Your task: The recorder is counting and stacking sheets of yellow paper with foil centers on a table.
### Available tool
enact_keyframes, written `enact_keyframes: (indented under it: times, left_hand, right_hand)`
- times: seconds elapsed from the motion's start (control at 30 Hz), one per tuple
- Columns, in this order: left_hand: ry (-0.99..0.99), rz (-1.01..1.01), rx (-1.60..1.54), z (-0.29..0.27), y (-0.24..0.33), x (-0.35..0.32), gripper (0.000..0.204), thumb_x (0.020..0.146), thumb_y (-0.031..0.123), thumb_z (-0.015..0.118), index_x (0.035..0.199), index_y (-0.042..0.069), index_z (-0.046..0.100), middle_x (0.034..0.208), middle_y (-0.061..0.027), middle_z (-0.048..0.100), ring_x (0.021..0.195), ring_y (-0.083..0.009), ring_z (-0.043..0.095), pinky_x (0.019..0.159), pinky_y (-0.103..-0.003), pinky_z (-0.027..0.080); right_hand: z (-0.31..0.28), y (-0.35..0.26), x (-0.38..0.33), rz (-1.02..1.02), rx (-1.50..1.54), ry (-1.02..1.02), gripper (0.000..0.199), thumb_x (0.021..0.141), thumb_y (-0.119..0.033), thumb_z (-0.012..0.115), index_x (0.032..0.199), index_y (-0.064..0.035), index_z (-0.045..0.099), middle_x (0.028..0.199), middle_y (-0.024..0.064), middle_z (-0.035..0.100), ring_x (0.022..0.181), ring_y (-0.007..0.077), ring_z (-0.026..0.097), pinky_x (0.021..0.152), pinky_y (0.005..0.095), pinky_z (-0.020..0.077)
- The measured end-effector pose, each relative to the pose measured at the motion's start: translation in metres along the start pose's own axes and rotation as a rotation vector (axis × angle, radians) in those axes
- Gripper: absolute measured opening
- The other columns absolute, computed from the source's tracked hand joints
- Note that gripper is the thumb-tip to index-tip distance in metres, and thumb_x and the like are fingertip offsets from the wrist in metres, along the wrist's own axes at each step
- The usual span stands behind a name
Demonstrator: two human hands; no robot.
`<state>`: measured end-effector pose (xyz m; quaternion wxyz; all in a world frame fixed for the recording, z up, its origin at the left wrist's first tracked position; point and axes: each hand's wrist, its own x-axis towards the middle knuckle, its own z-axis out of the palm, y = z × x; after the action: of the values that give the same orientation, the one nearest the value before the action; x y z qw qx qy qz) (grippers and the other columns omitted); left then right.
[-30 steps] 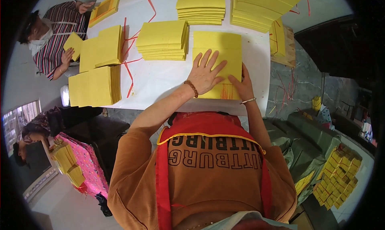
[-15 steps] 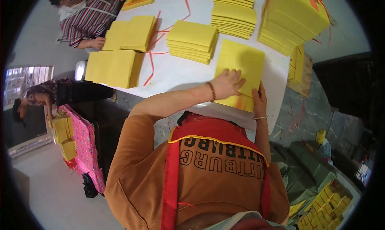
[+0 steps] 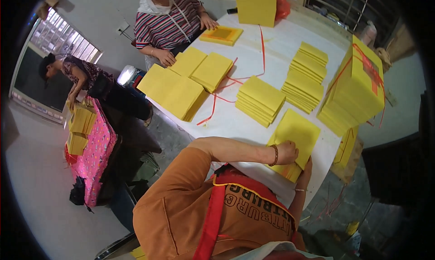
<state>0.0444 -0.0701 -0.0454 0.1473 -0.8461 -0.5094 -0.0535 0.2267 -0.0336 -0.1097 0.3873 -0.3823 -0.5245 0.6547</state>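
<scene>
A stack of yellow paper [image 3: 297,128] lies at the table's near edge in front of me, its upper sheets set farther back than the part below. My left hand [image 3: 287,152], with a beaded bracelet at the wrist, is closed at the near part of the upper sheets, fingers curled in. At the stack's near right edge, my right hand [image 3: 306,171] grips the side; its fingers are partly hidden. Just beyond is a squared pile of folded yellow paper [image 3: 260,99].
More yellow piles [image 3: 172,90] lie on the white table [image 3: 253,42] at left, with red ties [image 3: 213,107] between. A tall tied yellow bundle [image 3: 351,88] stands at right. One person [image 3: 167,24] sits across the table; another [image 3: 81,74] bends over a pink-covered table [image 3: 93,156].
My left hand has gone from spread fingers on the yellow paper to curled ones near its front edge. My right hand stays at the side. The view has swung, showing more of the far table.
</scene>
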Motion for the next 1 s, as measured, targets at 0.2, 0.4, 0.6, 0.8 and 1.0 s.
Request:
enact_keyframes:
  times: [0.2, 0.4, 0.6, 0.8, 1.0]
  left_hand:
    - [0.183, 0.018, -0.302, -0.064, -0.074, -0.006, 0.030, 0.075, 0.020, 0.054, 0.102, 0.006, 0.055, 0.083, -0.0032, 0.054, 0.074, -0.0208, 0.054, 0.061, -0.032, 0.043]
    - [0.499, -0.207, -0.036, -0.074, -0.178, -0.044, 0.035, 0.076, 0.015, 0.051, 0.111, 0.012, 0.052, 0.101, -0.0054, 0.056, 0.097, -0.0213, 0.053, 0.079, -0.039, 0.040]
    - [0.027, -0.200, -0.110, 0.033, -0.172, -0.091, 0.055, 0.069, 0.012, 0.057, 0.123, 0.012, 0.046, 0.125, -0.0126, 0.046, 0.112, -0.0301, 0.046, 0.090, -0.047, 0.036]
    - [0.141, -0.191, -0.605, 0.044, -0.216, -0.112, 0.046, 0.073, 0.012, 0.056, 0.119, 0.006, 0.051, 0.129, -0.0163, 0.044, 0.116, -0.0370, 0.041, 0.097, -0.045, 0.033]
    - [0.404, -0.860, -0.837, 0.032, -0.228, -0.117, 0.051, 0.072, 0.021, 0.063, 0.116, -0.003, 0.049, 0.109, -0.0223, 0.054, 0.105, -0.0376, 0.048, 0.091, -0.042, 0.039]
  right_hand:
    - [-0.016, -0.040, 0.003, 0.169, -0.093, 0.317, 0.051, 0.089, -0.044, 0.043, 0.129, -0.0117, 0.043, 0.120, 0.0055, 0.051, 0.105, 0.0157, 0.049, 0.082, 0.0341, 0.0384]
    - [0.023, -0.069, 0.006, -0.006, -0.113, 0.340, 0.036, 0.089, -0.024, 0.051, 0.120, -0.0051, 0.050, 0.102, 0.0019, 0.059, 0.096, 0.0137, 0.053, 0.080, 0.0281, 0.0402]
    - [0.138, -0.077, 0.043, 0.003, 0.032, 0.030, 0.045, 0.086, -0.014, 0.050, 0.128, -0.0027, 0.041, 0.124, 0.0078, 0.044, 0.113, 0.0189, 0.044, 0.093, 0.0302, 0.0371]
    - [0.223, -0.022, 0.127, -0.058, -0.416, 0.145, 0.072, 0.075, -0.027, 0.065, 0.135, -0.0079, 0.032, 0.141, 0.0240, 0.018, 0.131, 0.0364, 0.017, 0.107, 0.0392, 0.0180]
    - [0.235, -0.029, 0.131, -0.051, -0.589, 0.198, 0.073, 0.071, -0.009, 0.065, 0.135, -0.0070, 0.029, 0.139, 0.0205, 0.023, 0.127, 0.0333, 0.027, 0.103, 0.0359, 0.0282]
